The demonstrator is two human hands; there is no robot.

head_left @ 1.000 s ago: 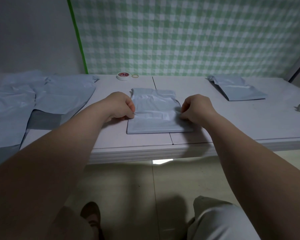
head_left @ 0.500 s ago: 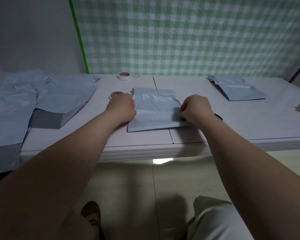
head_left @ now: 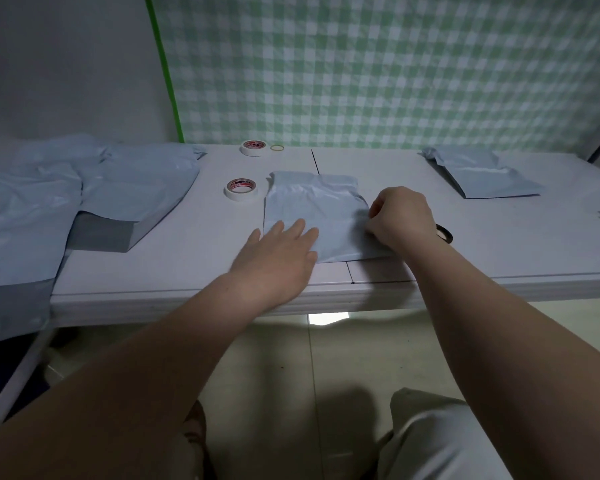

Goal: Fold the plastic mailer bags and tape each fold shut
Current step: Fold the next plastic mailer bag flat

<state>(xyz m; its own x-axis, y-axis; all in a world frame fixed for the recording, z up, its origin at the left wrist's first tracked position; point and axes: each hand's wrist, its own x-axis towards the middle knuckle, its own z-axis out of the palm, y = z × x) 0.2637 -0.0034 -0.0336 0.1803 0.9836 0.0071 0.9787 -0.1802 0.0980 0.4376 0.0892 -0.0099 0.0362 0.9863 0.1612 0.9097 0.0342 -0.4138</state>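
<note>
White table (head_left: 187,265) spanned mid-frame, folded mailer bag (head_left: 312,209) lay at its centre, left hand (head_left: 278,261) spread flat on the bag's lower-left corner, right hand (head_left: 402,216) curled, pinching its right edge, tape roll (head_left: 241,189) sat just upper left.

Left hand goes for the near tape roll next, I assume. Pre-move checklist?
1. Fold is held: right hand pinches the right edge of the mailer. Ok.
2. Left hand is free: it lies flat on the mailer's near-left corner, holding nothing. Ok.
3. Tape is reachable: the near tape roll sits on the table just left of the mailer's far corner, with nothing in the way. Ok.
4. Tape's loose end is findable: too small to see. Cannot tell.
5. Fold is taped: no strip shows on it. Not ok.
</note>
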